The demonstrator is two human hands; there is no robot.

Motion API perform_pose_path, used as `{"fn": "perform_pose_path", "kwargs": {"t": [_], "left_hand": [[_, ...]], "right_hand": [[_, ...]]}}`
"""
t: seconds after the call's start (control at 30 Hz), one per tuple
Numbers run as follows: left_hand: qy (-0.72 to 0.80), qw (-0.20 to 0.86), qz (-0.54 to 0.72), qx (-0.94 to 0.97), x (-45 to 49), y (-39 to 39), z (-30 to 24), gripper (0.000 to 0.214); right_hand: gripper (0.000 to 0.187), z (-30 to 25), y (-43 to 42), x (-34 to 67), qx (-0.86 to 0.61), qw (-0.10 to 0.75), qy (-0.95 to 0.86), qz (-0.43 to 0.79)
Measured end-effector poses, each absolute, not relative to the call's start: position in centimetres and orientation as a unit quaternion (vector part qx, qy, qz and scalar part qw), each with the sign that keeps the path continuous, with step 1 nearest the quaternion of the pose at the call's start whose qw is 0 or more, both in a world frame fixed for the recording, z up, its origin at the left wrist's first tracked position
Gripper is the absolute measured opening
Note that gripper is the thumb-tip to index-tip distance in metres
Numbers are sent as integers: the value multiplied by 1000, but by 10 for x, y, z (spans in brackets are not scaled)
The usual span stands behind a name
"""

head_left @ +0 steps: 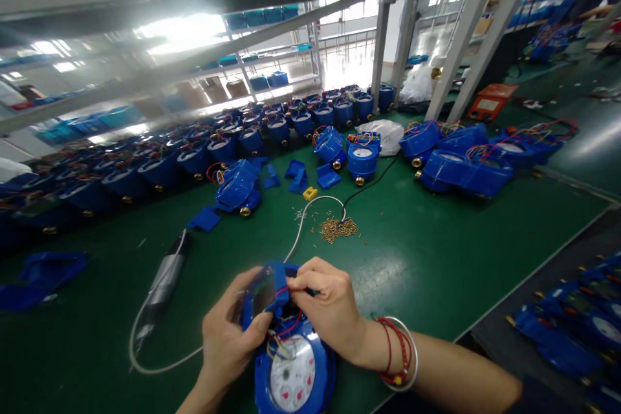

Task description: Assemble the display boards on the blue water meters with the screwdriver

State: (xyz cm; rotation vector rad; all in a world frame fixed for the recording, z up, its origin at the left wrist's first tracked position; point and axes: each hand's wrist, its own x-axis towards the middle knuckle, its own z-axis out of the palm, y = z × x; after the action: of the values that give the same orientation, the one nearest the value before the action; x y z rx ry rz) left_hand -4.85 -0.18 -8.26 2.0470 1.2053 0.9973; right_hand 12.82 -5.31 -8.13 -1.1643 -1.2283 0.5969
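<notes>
A blue water meter [294, 372] with a white dial lies at the near edge of the green bench. Its blue hinged lid [266, 291] with a dark display stands raised above it, joined by red and other coloured wires. My left hand [228, 336] grips the lid's left side, fingers curled round it. My right hand [330, 310], with red and silver bangles on the wrist, pinches the lid's top right corner by the wires.
An electric screwdriver [162, 284] with a white cable lies left of my hands. A pile of small brass screws [337, 228] sits mid-bench. Rows of blue meters [252, 139] line the back; more meters [466, 162] and loose blue covers [298, 178] lie around. Metal frame posts [466, 32] rise at right.
</notes>
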Motion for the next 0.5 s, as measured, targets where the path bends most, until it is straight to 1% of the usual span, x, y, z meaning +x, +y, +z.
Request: {"fn": "perform_pose_path", "kwargs": {"t": [0.07,0.2,0.3,0.4,0.43,0.5], "left_hand": [[446,271,367,770,-48,-3,-83,53],[440,258,365,779,-47,-5,-82,54],[436,251,362,785,-45,-6,-80,53],[435,251,363,784,-43,-7,-79,53],[435,253,365,784,-42,-7,-79,53],[434,258,366,782,-41,-8,-79,52]], "right_hand": [[12,-79,-58,128,-522,590,-557,261],[14,-70,-69,129,-541,516,-625,227],[4,-66,-75,131,-535,481,-659,219],[30,-68,-77,135,-528,458,-685,207],[34,-69,-76,135,-527,452,-692,199],[36,-69,-74,136,-533,440,-700,179]]}}
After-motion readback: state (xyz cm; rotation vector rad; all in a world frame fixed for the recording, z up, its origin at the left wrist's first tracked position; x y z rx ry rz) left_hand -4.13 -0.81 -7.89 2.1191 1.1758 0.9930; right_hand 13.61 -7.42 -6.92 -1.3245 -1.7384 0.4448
